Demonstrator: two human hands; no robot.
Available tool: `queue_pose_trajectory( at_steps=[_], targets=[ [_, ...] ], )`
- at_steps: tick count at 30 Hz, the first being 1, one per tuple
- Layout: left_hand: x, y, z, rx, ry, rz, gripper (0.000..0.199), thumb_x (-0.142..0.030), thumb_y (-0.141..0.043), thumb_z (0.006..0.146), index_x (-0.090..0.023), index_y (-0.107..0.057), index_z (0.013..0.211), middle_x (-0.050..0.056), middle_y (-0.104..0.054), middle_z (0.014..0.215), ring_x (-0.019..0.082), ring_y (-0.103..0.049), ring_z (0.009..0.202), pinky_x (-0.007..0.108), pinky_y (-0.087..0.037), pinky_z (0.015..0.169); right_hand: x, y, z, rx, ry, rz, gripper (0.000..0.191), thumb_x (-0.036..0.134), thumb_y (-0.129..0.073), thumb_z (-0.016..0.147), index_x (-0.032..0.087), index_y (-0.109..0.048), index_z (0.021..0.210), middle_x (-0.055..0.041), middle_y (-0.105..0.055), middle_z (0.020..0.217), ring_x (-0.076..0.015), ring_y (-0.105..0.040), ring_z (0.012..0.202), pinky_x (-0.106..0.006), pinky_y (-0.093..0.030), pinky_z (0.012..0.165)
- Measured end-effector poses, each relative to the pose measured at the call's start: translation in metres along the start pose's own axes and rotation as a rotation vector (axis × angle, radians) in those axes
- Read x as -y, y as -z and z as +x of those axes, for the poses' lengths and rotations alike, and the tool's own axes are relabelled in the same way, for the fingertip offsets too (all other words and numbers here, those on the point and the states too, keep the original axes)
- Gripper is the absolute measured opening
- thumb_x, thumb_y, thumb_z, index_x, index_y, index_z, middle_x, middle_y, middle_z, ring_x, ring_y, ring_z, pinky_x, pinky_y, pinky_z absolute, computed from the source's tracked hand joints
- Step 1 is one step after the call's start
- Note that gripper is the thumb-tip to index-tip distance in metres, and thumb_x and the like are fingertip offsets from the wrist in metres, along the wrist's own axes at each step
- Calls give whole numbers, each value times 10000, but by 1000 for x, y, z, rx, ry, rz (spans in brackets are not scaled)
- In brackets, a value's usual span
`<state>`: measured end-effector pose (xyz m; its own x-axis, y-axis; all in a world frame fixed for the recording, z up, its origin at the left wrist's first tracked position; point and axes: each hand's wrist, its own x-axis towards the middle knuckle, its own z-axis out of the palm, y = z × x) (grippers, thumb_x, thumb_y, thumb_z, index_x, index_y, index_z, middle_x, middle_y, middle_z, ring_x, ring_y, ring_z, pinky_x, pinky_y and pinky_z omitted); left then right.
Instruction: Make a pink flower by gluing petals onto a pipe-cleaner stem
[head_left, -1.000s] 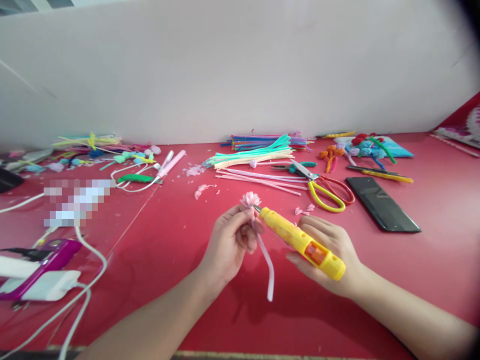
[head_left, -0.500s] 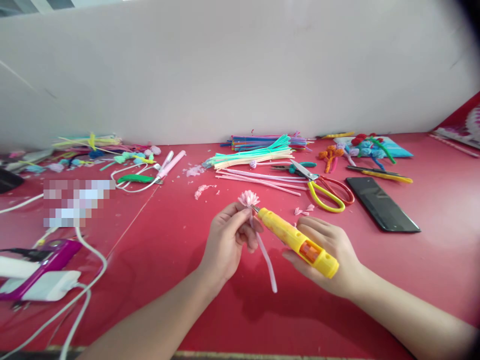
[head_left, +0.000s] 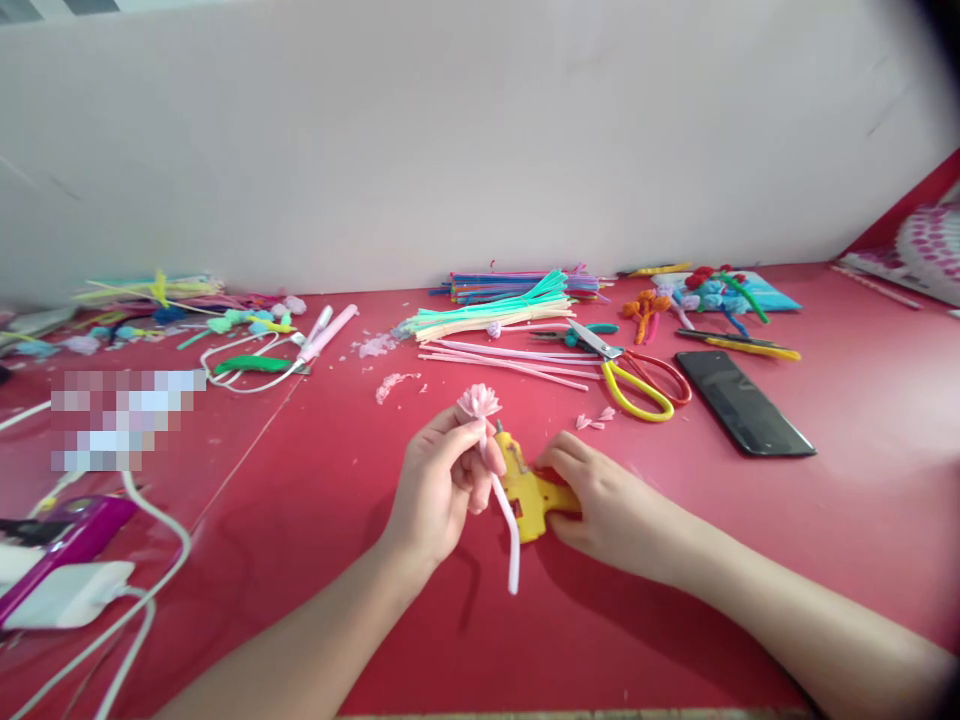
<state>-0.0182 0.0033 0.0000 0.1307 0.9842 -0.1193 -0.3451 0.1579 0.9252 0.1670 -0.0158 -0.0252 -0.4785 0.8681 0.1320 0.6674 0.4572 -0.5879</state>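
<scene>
Between the thumb and fingers of my left hand [head_left: 442, 475] is a pipe-cleaner flower [head_left: 479, 402], its pale pink petals upward and its stem hanging down toward me. My right hand [head_left: 604, 500] is closed around the handle of a yellow glue gun [head_left: 529, 500], which lies on its side at the table surface. The metal nozzle points away from me, just right of the flower stem and apart from the petals. Part of the handle is hidden by my right fingers.
Past my hands lie scissors [head_left: 637, 385], pink pipe cleaners [head_left: 510, 368], a turquoise and cream bundle [head_left: 495, 315] and pink scraps [head_left: 595, 418]. A black phone [head_left: 742, 403] is at right. White cables [head_left: 161, 500] and a purple device [head_left: 97, 540] are at left.
The glue gun has come away from the flower base, turned and gone down to the table with my right hand. My left hand keeps the flower. The whole view has shifted slightly.
</scene>
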Motion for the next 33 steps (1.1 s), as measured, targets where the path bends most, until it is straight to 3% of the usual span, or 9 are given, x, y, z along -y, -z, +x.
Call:
queue_pose_trajectory(
  at_steps=[2,4,7,12,16,19,23,28,33],
  targets=[
    [2,-1,-1,24,13,8,144,-202,-537,821,-141,-540,691,-15,-626,522,28,-422,270,134,-291,310,-5,8,3,-13,62,-50,222,180,-642,741,175,-588,956,-62,-578,958,-174,-574,854,-292,-485,774],
    [3,-1,-1,43,26,9,148,-206,-533,824,-139,-542,693,-9,-631,528,27,-429,275,131,-295,314,-18,18,7,-126,72,-194,73,196,-575,819,185,-617,877,-58,-607,899,-177,-574,848,-300,-473,780],
    [5,-1,-2,66,52,1,142,-210,-528,824,-140,-544,701,-6,-632,523,29,-427,272,129,-291,312,-44,31,13,-260,-73,-388,91,148,-538,815,158,-612,763,-84,-601,787,-207,-559,771,-326,-454,701],
    [6,-4,-4,105,88,-2,146,-204,-524,823,-138,-554,697,-5,-631,522,25,-425,269,121,-286,308,-67,31,16,-251,-102,-431,122,96,-560,749,169,-580,654,-82,-596,729,-216,-553,770,-313,-424,691],
    [6,-5,-4,118,126,-2,161,-207,-518,837,-136,-558,698,-2,-631,519,28,-435,274,117,-283,303,-60,26,17,-269,-122,-372,130,93,-523,760,166,-554,657,-50,-581,668,-169,-547,652,-270,-399,594],
    [7,-5,-3,127,172,-9,158,-207,-519,839,-137,-554,702,-1,-633,527,30,-436,275,120,-293,304,-49,28,16,-291,-123,-280,95,113,-498,794,173,-569,776,-6,-598,666,-127,-549,579,-230,-409,544],
    [10,-4,-2,134,219,-12,180,-213,-539,828,-140,-537,664,4,-634,536,28,-439,285,122,-281,298,-28,34,13,-361,-6,-84,193,152,-461,877,194,-601,1004,-31,-656,862,-133,-619,761,-246,-485,699],
    [14,-5,-3,169,256,3,174,-223,-545,829,-145,-548,673,16,-645,554,43,-466,311,132,-305,308,-4,36,5,-455,64,123,141,176,-503,883,214,-632,923,-11,-664,790,-134,-625,720,-261,-500,702],
    [14,-8,-5,199,291,9,145,-228,-544,832,-146,-563,715,18,-648,560,49,-470,314,135,-321,300,4,31,-3,-489,87,129,104,176,-529,880,210,-628,880,5,-688,780,-120,-640,703,-235,-500,665]
  ],
)
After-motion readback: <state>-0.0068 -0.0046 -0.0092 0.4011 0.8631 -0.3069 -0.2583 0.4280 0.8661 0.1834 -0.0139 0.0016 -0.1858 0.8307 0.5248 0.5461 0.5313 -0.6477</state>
